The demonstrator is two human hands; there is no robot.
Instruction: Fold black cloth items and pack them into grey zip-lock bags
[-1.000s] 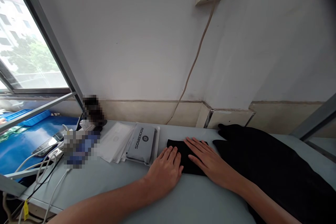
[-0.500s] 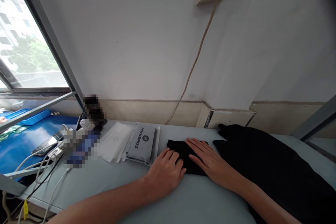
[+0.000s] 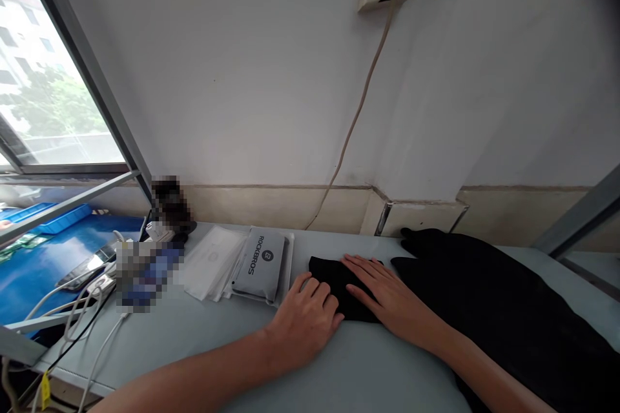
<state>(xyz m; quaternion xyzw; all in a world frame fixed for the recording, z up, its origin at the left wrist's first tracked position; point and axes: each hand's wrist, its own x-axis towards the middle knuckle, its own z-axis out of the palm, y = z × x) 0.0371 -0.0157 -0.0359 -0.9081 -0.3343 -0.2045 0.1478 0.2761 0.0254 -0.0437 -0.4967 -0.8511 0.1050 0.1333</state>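
Head view: a folded black cloth (image 3: 341, 285) is laid on the grey table (image 3: 387, 374), just to the right of a grey pouch (image 3: 258, 281) marked ROCKBROS. The two hands are set side by side on the cloth, a little apart. By the right hand (image 3: 382, 290), farther from the pouch, it is pressed with an open palm and extended fingers, seemingly so that its layers are held flat. By the left hand (image 3: 307, 313), nearest the pouch, it is touched with curled fingers, perhaps to steady its end; whether any fabric is pinched cannot be told. Clear plastic sleeves (image 3: 210, 268) are fanned out to the left of the pouch, probably so that single ones can be lifted easily. Well to its right, a larger black cloth (image 3: 489, 303) is spread loosely, partly beneath the right forearm.
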